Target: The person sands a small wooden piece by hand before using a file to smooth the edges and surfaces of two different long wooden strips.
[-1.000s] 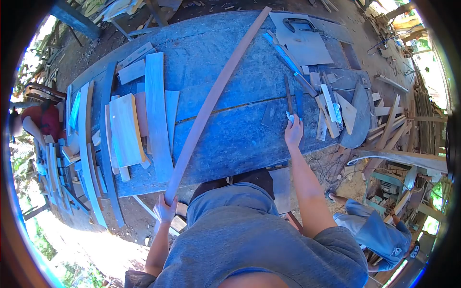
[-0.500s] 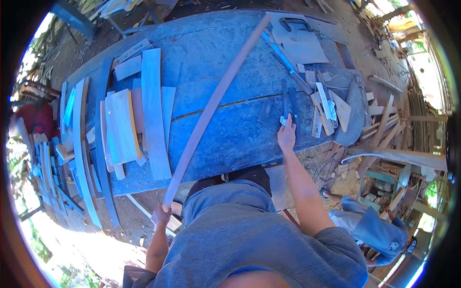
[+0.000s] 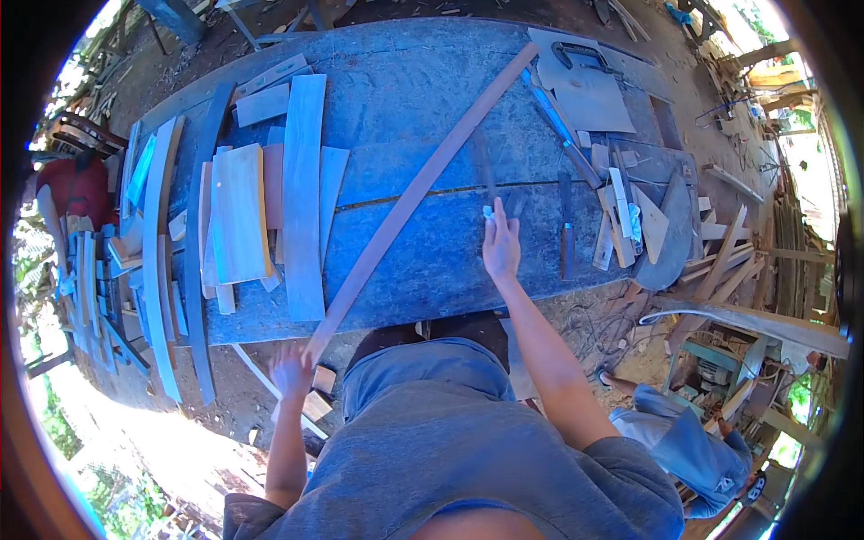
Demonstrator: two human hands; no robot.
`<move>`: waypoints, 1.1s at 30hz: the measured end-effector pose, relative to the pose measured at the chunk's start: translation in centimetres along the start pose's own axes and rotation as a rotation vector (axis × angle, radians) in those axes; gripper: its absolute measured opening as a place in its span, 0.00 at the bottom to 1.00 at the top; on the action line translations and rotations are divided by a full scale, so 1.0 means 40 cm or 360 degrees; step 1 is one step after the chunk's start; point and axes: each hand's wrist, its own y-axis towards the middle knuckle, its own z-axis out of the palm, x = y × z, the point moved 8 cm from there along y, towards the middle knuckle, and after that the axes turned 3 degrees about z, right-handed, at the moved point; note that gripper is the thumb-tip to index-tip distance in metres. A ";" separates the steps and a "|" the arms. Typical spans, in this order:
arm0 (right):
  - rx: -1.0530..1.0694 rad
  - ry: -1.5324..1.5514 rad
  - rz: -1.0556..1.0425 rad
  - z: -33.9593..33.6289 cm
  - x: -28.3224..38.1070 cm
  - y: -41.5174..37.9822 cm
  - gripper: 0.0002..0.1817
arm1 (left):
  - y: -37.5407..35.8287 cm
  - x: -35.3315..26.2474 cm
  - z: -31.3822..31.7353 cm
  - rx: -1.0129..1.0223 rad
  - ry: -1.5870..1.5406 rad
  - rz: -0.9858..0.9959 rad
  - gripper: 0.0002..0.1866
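Observation:
A long, narrow brown wooden strip (image 3: 409,200) lies diagonally across the blue-toned workbench (image 3: 405,72), its near end jutting past the front edge. Beside that end is my left hand (image 3: 291,371), slightly blurred, with its fingers apart. My right hand (image 3: 501,247) is over the bench to the right of the strip, closed on a thin dark bladed tool (image 3: 487,162) that points away from me. The blade is smeared by motion. A small pale-blue bit (image 3: 489,213) shows at my fingers. Another dark tool with a brown handle (image 3: 567,247) lies to the right.
Several boards (image 3: 306,198) are laid out on the bench's left side. At the right are a C-clamp (image 3: 580,54), a handsaw (image 3: 562,126) and wood offcuts (image 3: 652,220). One person (image 3: 688,441) is at lower right, another in red (image 3: 81,193) at far left.
My right hand has lifted the thin dark tool from beside the brown-handled one and moved left toward the strip. My left hand has loosened from the strip's near end.

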 end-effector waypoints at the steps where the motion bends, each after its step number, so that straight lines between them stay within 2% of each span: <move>1: -0.0002 0.0009 0.0012 0.014 0.009 -0.003 0.27 | 0.028 -0.053 -0.029 -0.0036 -0.0217 0.0051 0.15; 2: 0.0048 0.0037 0.0028 0.033 0.018 -0.008 0.27 | 0.063 -0.116 -0.058 -0.0069 -0.0434 0.0102 0.14; 4: 0.0085 0.0097 0.0052 0.067 0.019 -0.022 0.27 | 0.147 -0.247 -0.090 -0.0239 -0.0717 0.0386 0.19; 6: 0.0097 0.0101 0.0072 0.078 0.022 -0.035 0.27 | 0.244 -0.365 -0.110 -0.0359 -0.0660 0.0589 0.26; 8: 0.0103 0.0078 0.0079 0.075 0.017 -0.046 0.27 | 0.328 -0.438 -0.118 -0.0502 -0.0523 0.0555 0.30; 9: 0.0146 0.0106 0.0088 0.078 0.009 -0.049 0.27 | 0.355 -0.456 -0.114 -0.0513 -0.0547 0.0559 0.30; 11: 0.0165 0.0124 0.0092 0.069 -0.013 -0.038 0.27 | 0.417 -0.457 -0.091 -0.0368 -0.0527 0.0332 0.31; 12: 0.0214 0.0174 0.0093 0.071 -0.031 -0.038 0.26 | 0.425 -0.453 -0.093 -0.0535 -0.0578 0.0379 0.32; 16: 0.0320 0.0258 0.0150 0.047 -0.064 -0.038 0.26 | 0.450 -0.425 -0.073 -0.0477 -0.0659 0.0408 0.30; 18: 0.0259 0.0268 0.0179 0.031 -0.060 -0.039 0.26 | 0.491 -0.408 -0.043 -0.0079 -0.0829 0.0245 0.28; 22: 0.0056 0.0356 0.0127 -0.010 -0.029 -0.033 0.25 | 0.510 -0.431 -0.074 -0.0189 -0.0548 0.0367 0.28; 24: 0.0013 0.0385 0.0139 -0.037 -0.023 -0.036 0.25 | 0.523 -0.439 -0.061 -0.0070 -0.0733 0.0338 0.32; 25: -0.0018 0.0402 0.0139 -0.057 -0.018 -0.042 0.25 | 0.522 -0.442 -0.065 -0.0058 -0.0724 0.0350 0.32; 27: -0.0059 0.0372 0.0125 -0.083 -0.022 -0.053 0.24 | 0.516 -0.440 -0.067 0.0200 -0.1135 0.0278 0.30; 28: -0.0102 0.0340 0.0091 -0.097 -0.025 -0.054 0.24 | 0.504 -0.440 -0.116 0.0203 -0.1129 0.0287 0.30; 30: -0.0179 0.0327 0.0066 -0.107 -0.048 -0.063 0.25 | 0.438 -0.484 -0.215 0.0896 -0.1734 0.0393 0.19; 32: -0.0245 0.0313 0.0051 -0.119 -0.072 -0.082 0.25 | 0.394 -0.509 -0.391 0.0815 -0.1614 0.0774 0.06; 33: -0.0251 0.0279 0.0083 -0.120 -0.084 -0.090 0.25 | 0.371 -0.512 -0.490 0.0778 -0.1720 0.0814 0.04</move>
